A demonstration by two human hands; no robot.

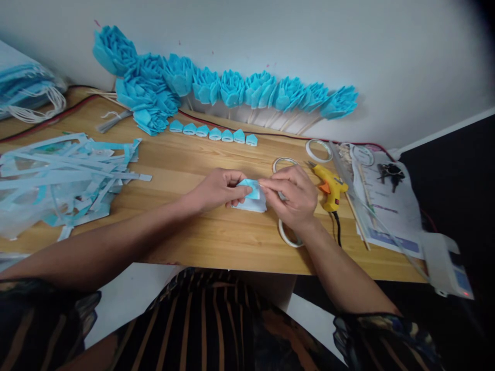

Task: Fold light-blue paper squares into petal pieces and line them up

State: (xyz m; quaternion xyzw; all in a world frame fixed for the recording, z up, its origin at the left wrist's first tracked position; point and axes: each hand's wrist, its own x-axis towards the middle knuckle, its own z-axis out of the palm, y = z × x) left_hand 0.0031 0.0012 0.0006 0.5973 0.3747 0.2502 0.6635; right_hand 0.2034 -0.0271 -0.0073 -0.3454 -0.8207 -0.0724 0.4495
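Observation:
My left hand (226,190) pinches a small piece of light blue fabric (253,191), its thumb pressed on the front. At the piece's right edge, the closed thumb and forefinger of my right hand (292,196) meet; whether they grip its corner or something small is too fine to tell. Just beneath lies a stack of pale cut pieces (251,206) on the wooden table (193,226). Farther back stands a row of folded blue petals (214,134). Rolls of white tape (288,237) rest under and beside my right hand.
Blue fabric flowers (232,87) on sticks lean against the wall. Fabric strips (73,175) heap at the left, near a bundle of blue masks (31,87). On the right lie a yellow glue gun (330,188), keys (390,171), papers (402,206) and a power strip (444,263).

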